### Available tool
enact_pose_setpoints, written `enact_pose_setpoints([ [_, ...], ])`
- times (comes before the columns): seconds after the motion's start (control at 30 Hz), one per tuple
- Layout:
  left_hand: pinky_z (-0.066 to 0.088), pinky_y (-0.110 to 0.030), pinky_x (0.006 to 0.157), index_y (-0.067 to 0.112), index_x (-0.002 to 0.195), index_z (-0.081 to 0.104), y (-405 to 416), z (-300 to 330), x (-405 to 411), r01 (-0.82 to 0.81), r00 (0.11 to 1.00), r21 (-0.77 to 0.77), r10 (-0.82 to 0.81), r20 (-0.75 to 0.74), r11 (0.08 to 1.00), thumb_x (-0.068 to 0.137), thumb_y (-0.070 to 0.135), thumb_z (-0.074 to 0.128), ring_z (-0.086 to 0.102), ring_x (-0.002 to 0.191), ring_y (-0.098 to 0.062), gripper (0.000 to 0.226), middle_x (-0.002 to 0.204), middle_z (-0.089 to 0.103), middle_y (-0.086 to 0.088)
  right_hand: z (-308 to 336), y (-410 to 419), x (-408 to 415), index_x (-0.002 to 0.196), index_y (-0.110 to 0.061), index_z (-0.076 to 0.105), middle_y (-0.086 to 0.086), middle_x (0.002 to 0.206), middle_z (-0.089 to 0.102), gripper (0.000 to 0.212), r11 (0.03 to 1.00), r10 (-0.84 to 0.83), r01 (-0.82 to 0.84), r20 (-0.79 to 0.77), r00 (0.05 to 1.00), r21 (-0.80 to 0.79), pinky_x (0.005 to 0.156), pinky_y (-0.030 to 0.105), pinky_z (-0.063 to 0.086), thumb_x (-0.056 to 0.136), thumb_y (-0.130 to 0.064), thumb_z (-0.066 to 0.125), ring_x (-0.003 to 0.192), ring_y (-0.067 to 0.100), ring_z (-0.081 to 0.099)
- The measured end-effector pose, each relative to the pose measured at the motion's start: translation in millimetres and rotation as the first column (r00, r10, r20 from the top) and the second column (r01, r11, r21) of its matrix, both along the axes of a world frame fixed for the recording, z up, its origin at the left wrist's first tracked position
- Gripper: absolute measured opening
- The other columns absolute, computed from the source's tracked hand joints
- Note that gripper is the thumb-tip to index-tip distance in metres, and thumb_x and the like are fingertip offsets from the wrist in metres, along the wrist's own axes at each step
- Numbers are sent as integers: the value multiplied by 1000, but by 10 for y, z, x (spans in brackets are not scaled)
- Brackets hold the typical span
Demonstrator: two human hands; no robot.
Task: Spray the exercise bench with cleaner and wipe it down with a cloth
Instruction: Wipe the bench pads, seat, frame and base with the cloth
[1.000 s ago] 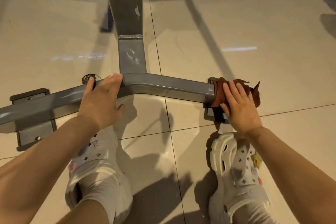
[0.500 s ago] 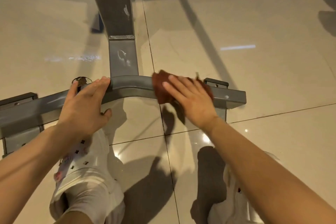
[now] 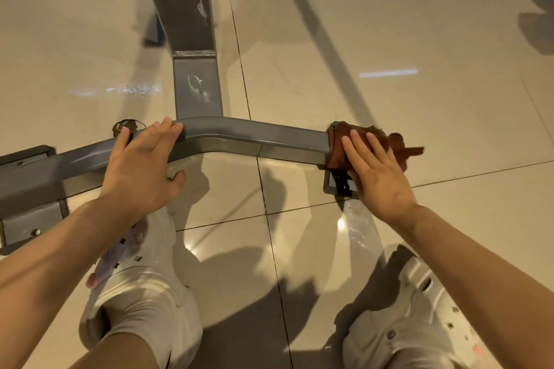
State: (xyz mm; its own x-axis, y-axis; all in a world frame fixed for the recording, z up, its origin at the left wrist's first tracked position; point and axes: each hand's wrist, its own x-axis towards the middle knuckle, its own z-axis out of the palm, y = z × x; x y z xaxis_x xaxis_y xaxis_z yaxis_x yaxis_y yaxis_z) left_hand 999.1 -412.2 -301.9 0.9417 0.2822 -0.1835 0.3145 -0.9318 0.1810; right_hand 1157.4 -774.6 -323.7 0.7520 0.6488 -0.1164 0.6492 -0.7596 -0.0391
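We see glossy beige tile floor, dark grout lines, long shadows crossing it, bright light streak reflected right.

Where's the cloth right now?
In the head view, the brown cloth sits at the right end of the bench's grey crossbar, pressed under the right hand.
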Motion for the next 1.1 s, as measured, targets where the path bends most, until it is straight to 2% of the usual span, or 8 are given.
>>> enact_pose_setpoints([
  [0.1, 8, -48, 119, 17, 151, 29, -11, 7, 14, -15, 1000, -19, 15, 2, 1000, 82, 30, 70, 25, 145, -21, 81, 157, 28, -5, -91, 591, -214, 149, -7, 35, 16, 153, 37, 61, 989, 20, -26, 43, 999, 145, 110, 62, 24, 92, -15, 57, 140, 45, 32],
  [0.23, 7, -47, 119, 19, 151, 29, -8, 8, -9, -46, 999, -64, 47, 19, 997, 80, 25, 73, 24, 146, -19, 83, 158, 28, -3, -185, 1338, -497, 151, -11, 33, 11, 158, 30, 58, 947, 107, -103, 5, 994, 305, 116, 62, 14, 95, -20, 48, 145, 39, 23],
  [0.37, 4, -46, 119, 22, 151, 28, 17, 19, -12, -36, 999, -95, 39, 33, 995, 79, 22, 75, 24, 146, -17, 86, 157, 29, -1, -173, 971, -106, 152, -23, 30, -1, 159, 30, 57, 964, 231, -238, 72, 970, 121, 114, 53, 24, 97, -33, 39, 142, 27, 34],
  [0.57, 2, -47, 119, 22, 152, 22, 16, 33, -31, -26, 1000, -81, 26, -3, 996, 80, 25, 74, 18, 147, -15, 89, 160, 23, 1, -109, 29, 115, 156, -20, 18, 4, 161, 21, 58, 1000, -14, 14, 31, 999, -2, 120, 45, 8, 102, -41, 24, 147, 26, 21],
  [0.73, 3, -49, 119, 21, 155, 13, -2, -8, -38, -7, 998, -51, 4, -58, 999, 81, 32, 73, 8, 149, -16, 96, 162, 11, 0, -86, 369, -4, 155, -13, 21, 12, 161, 20, 73, 972, -214, 219, -58, 975, 87, 118, 48, 0, 90, -46, 26, 147, 30, 17],
  [0.83, 2, -49, 119, 23, 155, 2, -54, -12, -14, -9, 996, -46, 5, -86, 999, 82, 37, 71, 3, 150, -18, 101, 163, 4, -1, -36, 897, -124, 155, -16, 22, 9, 162, 18, 75, 979, -117, 135, -124, 985, 151, 117, 43, -2, 92, -55, 31, 148, 26, 16],
  [0.97, 1, -50, 119, 27, 154, -6, -7, -34, -68, 20, 995, -3, -20, -94, 1000, 82, 38, 70, 3, 150, -15, 105, 163, 0, 3, -58, 1510, -355, 155, -17, 22, 3, 161, 21, 66, 961, 53, -6, -163, 985, 278, 119, 47, -1, 97, -34, 49, 148, 22, 15],
  [1.1, 1, -50, 118, 27, 154, -5, 25, -20, -57, 29, 993, 45, -24, -118, 999, 83, 40, 69, 5, 149, -15, 104, 163, 1, 3, -156, 1177, -203, 153, -23, 28, -2, 159, 29, 58, 967, 89, -70, -69, 994, 245, 117, 46, 12, 100, -44, 38, 146, 21, 24],
])
